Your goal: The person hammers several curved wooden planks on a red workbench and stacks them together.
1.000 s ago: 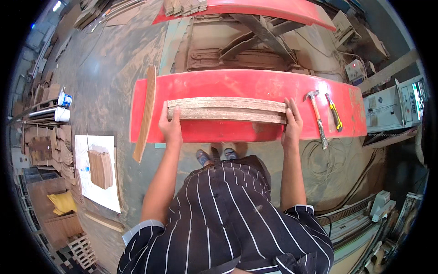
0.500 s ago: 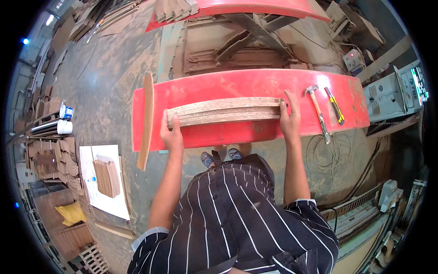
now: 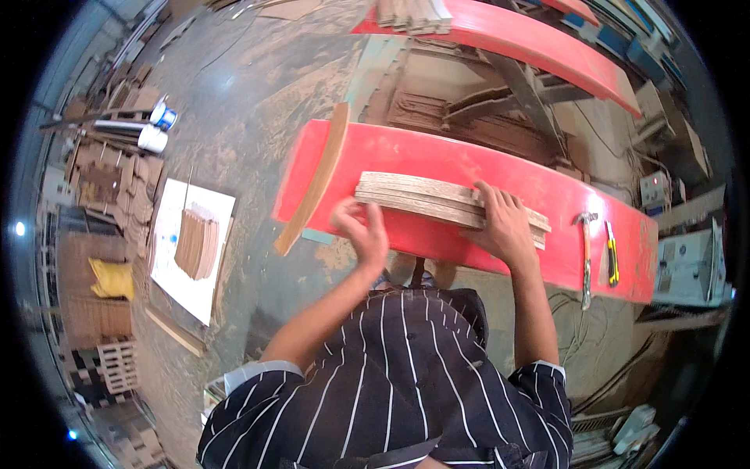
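we see a stack of strips lying along the red bench. our right hand lies flat on the stack's right part, fingers spread, grip loose, pressing rather than clasping. our left hand hovers just off the stack's left end, released and holding nothing. a curved board leans at the bench's left end; a hammer lies to the right.

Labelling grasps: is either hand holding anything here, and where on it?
Right hand presses flat on the stack of thin wooden strips near its right end, not gripping. Left hand is off the stack's left end, holding nothing.
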`<action>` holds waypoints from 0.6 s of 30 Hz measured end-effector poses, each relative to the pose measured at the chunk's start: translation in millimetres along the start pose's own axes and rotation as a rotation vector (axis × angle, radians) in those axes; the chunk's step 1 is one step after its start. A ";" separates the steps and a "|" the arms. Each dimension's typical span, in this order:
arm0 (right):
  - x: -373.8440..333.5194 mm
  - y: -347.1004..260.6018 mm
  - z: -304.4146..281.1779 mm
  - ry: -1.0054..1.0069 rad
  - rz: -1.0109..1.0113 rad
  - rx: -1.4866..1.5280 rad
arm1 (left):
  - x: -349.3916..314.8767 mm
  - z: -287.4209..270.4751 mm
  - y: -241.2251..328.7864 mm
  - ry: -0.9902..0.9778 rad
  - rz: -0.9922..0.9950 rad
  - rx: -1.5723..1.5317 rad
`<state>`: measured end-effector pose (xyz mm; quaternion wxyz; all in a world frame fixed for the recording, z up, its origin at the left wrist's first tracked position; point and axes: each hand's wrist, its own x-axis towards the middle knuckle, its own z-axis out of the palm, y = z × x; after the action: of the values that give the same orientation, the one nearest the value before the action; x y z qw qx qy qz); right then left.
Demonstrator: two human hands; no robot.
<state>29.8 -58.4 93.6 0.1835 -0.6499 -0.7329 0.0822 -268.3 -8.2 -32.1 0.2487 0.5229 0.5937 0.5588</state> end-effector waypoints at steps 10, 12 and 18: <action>14.6 12.7 -1.7 -0.059 -0.089 -0.039 | -19.7 28.4 55.5 -0.759 -0.924 -1.025; 11.6 12.3 -4.6 -0.030 -0.065 0.001 | -13.2 34.9 61.6 -0.742 -0.833 -1.003; 15.0 9.2 -35.7 0.037 0.253 0.913 | 44.3 2.9 164.7 -0.886 -0.307 -0.831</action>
<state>50.4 -46.6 125.5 0.4519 -0.5883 -0.5335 0.4063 -223.8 4.5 132.1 0.7311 0.4732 0.2359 0.4311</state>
